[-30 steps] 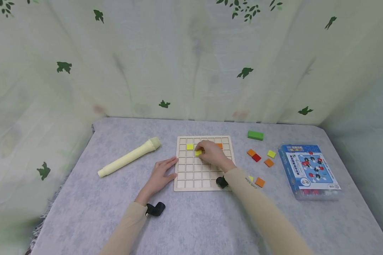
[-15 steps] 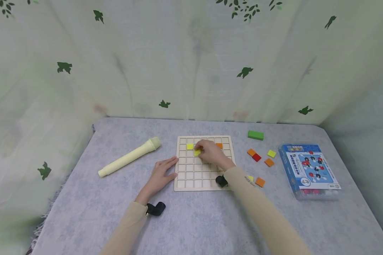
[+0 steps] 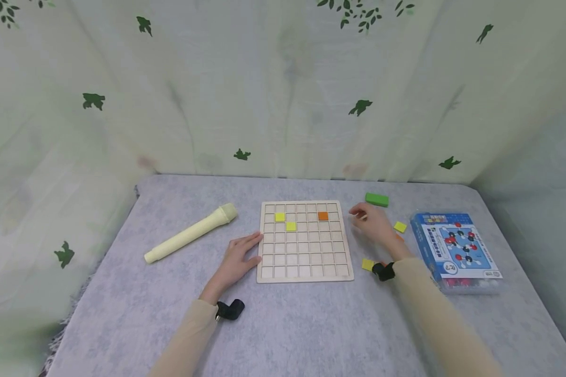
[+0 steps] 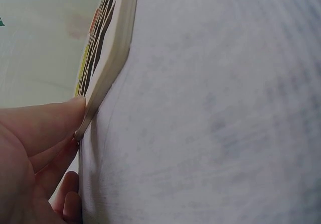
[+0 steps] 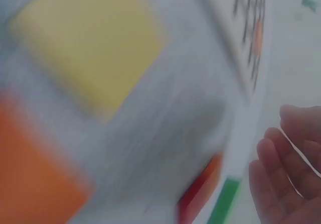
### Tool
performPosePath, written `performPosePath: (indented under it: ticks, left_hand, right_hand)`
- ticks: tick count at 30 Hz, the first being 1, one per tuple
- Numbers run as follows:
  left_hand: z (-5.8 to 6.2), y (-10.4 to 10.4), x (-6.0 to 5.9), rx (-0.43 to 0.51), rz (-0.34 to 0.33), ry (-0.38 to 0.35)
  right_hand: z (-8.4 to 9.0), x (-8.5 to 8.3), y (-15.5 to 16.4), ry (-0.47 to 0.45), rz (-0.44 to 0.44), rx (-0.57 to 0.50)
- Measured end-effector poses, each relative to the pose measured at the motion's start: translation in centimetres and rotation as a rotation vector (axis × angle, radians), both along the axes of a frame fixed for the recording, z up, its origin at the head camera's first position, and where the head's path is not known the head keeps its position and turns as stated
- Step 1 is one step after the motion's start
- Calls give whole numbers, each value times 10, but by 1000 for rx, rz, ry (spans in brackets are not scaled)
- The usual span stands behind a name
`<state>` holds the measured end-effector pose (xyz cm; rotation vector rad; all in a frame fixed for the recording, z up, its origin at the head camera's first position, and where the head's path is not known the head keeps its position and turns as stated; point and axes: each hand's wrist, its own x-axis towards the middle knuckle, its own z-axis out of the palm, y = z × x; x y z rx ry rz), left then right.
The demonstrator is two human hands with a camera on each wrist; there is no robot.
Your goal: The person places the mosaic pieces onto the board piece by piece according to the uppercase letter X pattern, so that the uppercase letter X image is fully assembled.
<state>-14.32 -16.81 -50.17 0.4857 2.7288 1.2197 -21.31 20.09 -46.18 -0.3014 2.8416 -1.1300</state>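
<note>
Her left hand (image 3: pixel 238 257) lies flat against the wooden grid board (image 3: pixel 304 275), bracing its edge, while her empty, loosely open right hand (image 3: pixel 375 225) hovers above the loose tiles (image 3: pixel 400 226)

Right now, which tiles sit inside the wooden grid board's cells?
The grid board holds two yellow tiles and one orange tile. The other cells look empty; no hand covers any.
</note>
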Motion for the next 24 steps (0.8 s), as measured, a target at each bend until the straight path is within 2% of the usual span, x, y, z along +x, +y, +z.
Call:
performPosePath:
  ticks: [5,11,16,19,24]
  left_hand:
    - [-1,-1,1,2,5,-3]
    - [-2,0,0,-15,11,3]
    - [-2,1,-3,-22,4,8]
    - [-2,1,-2,-19,8,0]
    - [-1,0,0,-16,11,3]
  right_hand:
    - [-8,9,32,-57,-97,72]
    - [-14,7,40,-79,-75,128]
    - [-16,2,39,-80,-97,159]
    - [-14,-1,33,-61,-81,134]
    - [-5,-3,7,6,28,57]
